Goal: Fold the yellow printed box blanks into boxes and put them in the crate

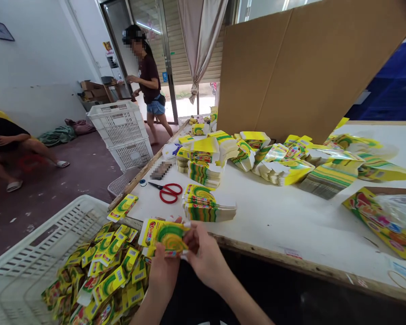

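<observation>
Both my hands grip one flat yellow and green printed carton (164, 236) just off the table's near edge. My left hand (163, 268) holds it from below with fingers closed on its lower edge. My right hand (203, 253) pinches its right side. Below the left hand, a white plastic crate (30, 253) holds a heap of several folded cartons (104, 275) of the same print. A stack of flat cartons (206, 205) lies on the white table (284, 216) just beyond my hands.
Red-handled scissors (169, 192) lie near the table's left edge. More carton stacks (274, 158) line the back, before a large cardboard sheet (301, 63). Stacked white crates (122, 131) stand on the floor. One person stands by the door (150, 85); another sits at left (6, 144).
</observation>
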